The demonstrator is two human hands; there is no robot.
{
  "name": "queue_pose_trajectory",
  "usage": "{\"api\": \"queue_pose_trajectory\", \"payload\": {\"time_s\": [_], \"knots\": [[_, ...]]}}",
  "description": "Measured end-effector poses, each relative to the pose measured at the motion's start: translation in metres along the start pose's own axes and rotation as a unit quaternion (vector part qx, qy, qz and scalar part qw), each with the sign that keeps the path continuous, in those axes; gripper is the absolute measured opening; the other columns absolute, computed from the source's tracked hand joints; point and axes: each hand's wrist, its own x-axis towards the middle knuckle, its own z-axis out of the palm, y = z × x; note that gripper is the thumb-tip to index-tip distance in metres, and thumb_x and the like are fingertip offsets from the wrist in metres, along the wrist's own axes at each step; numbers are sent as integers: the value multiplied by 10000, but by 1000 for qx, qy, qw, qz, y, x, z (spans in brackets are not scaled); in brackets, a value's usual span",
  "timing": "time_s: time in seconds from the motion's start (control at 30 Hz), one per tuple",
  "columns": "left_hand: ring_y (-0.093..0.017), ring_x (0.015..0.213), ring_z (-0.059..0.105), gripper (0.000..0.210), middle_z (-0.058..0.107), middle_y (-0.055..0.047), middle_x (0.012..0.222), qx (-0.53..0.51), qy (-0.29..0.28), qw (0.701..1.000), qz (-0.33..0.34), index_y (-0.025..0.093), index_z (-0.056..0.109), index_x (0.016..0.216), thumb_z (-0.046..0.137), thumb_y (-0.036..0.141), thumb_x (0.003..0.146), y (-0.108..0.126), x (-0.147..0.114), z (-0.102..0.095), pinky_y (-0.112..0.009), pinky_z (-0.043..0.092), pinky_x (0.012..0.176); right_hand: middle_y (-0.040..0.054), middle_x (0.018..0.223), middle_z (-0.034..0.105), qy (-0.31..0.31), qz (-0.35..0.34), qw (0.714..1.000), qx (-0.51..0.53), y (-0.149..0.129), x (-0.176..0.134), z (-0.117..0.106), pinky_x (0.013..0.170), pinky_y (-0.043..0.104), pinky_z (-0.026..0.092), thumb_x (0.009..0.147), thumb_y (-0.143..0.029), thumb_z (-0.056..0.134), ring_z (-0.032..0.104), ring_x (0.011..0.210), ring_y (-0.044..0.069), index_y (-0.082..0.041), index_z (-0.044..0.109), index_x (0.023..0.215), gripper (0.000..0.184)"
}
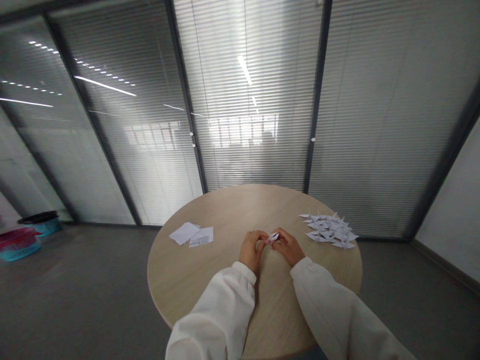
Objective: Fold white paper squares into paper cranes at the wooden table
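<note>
A small piece of folded white paper is pinched between my two hands, over the middle of the round table. My left hand grips its left end with thumb and fingertips. On the other side my right hand has its fingers closed on the paper's right part. The fingers cover much of the paper, so its full shape is hidden. To the right lies a pile of folded white paper cranes with pointed tips. Several flat sheets of white paper, one with printed text, lie at the left.
Beyond the table's far edge stands a glass partition with blinds and dark frames. Two bins, one with a red liner and one with a black liner, stand on the grey floor at the far left.
</note>
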Motion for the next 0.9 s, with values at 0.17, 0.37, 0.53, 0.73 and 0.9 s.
{"api": "queue_pose_trajectory", "payload": {"time_s": [0.17,0.37,0.53,0.73,0.9], "knots": [[-158,847,562,85,631,-28,881,-67,-7,997,-33,190,596,757,551,260,740,1,2,-2,-301,435,774,-32,669,547,-11,2,1000,-5,1,-1,-2,567,206,439,666,-280,558,527,642,123,-204,526,726,102],[-130,722,596,61,636,10,735,-68,-4,995,-67,191,573,758,546,241,736,5,1,-3,-257,453,710,-16,708,592,0,5,999,-53,-1,-2,1,570,208,450,696,-319,535,552,678,138,-216,552,772,129],[-117,693,596,146,625,29,728,-55,17,995,-83,210,528,865,557,205,722,4,0,-4,-235,455,672,-9,691,606,11,8,997,-79,2,-2,1,568,219,457,720,-366,517,565,661,141,-212,576,746,167],[-110,697,571,220,602,21,734,-56,-1,997,-58,205,530,959,532,205,739,0,-1,1,-249,451,711,-4,698,614,35,-3,995,-94,6,0,-2,597,233,455,707,-355,544,565,669,145,-199,592,737,166],[-115,682,550,276,586,-2,734,-82,-20,994,-75,181,568,978,575,258,713,-1,0,4,-244,456,672,-6,680,628,29,-9,995,-94,5,1,-3,603,239,452,690,-360,561,573,668,151,-200,600,696,165]]}}
